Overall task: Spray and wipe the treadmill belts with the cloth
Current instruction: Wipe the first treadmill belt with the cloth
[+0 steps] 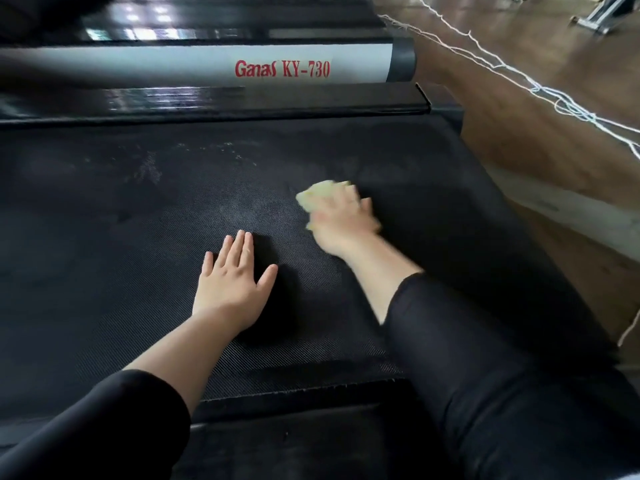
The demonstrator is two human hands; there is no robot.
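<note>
A black textured treadmill belt [138,209] fills most of the view. My left hand [232,275] lies flat on the belt near its middle, fingers straight and spread. To its right, my right hand [343,220] is blurred by motion and holds a crumpled pale yellow cloth [318,197] pressed against the belt. The cloth sticks out past the fingers toward the far left. Faint whitish marks [207,154] show on the belt further up. No spray bottle is in view.
A grey side rail [194,64] with red lettering "Ganas KY-730" runs along the belt's far edge. Brown wooden floor [519,109] lies to the right, crossed by a tangled white string [540,88]. A metal frame base [595,19] stands at the top right.
</note>
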